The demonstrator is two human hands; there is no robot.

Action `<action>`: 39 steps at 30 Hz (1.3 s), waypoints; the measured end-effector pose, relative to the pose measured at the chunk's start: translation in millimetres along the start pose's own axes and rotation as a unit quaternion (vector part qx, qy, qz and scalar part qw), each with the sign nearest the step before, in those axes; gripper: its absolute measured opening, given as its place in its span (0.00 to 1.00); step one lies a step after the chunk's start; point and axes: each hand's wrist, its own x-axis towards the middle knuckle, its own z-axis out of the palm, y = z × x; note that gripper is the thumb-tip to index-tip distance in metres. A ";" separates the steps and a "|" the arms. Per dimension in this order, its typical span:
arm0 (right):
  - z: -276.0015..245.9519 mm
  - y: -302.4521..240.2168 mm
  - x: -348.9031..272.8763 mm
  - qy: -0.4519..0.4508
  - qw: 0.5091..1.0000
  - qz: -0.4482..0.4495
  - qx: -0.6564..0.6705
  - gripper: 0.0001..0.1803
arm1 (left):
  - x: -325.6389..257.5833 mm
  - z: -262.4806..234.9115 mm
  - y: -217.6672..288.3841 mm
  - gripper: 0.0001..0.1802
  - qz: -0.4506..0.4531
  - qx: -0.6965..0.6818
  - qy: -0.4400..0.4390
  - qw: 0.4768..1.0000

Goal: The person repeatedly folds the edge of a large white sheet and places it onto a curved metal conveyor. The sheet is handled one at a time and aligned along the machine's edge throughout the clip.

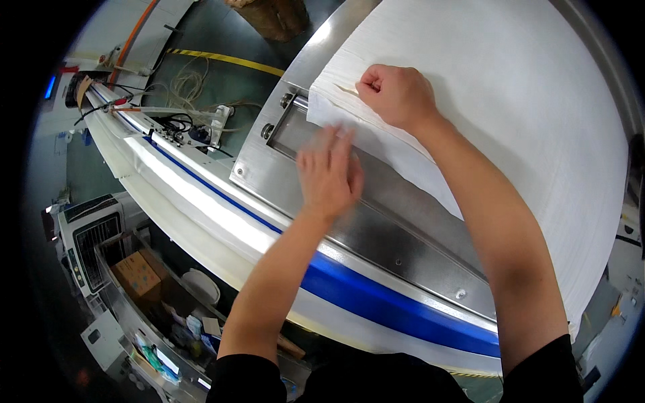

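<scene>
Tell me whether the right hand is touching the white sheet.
Touching. The head view shows the right hand closed into a fist, knuckles pressed on the white sheet near its corner, with no gap between them.

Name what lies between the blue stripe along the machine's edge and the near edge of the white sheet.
In the head view, a bare brushed-steel plate with screws lies between the blue stripe and the white sheet; the left hand hovers over it.

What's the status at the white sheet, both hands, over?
Right hand fisted on white sheet corner. Left hand open, blurred, over steel plate. Nothing in the way.
</scene>
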 end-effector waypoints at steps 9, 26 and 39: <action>-0.1 6.0 -0.2 0.023 0.999 -0.029 0.002 0.09 | 47.3 7.5 -54.0 0.25 0.091 0.067 -0.014 0.994; 1.1 6.7 0.6 0.018 1.000 -0.013 -0.010 0.09 | 26.9 -18.4 -60.4 0.15 0.135 0.080 -0.012 0.988; -6.7 -4.4 10.4 -0.061 0.993 0.097 0.038 0.13 | 45.6 -8.0 -54.5 0.25 0.077 0.075 -0.004 0.994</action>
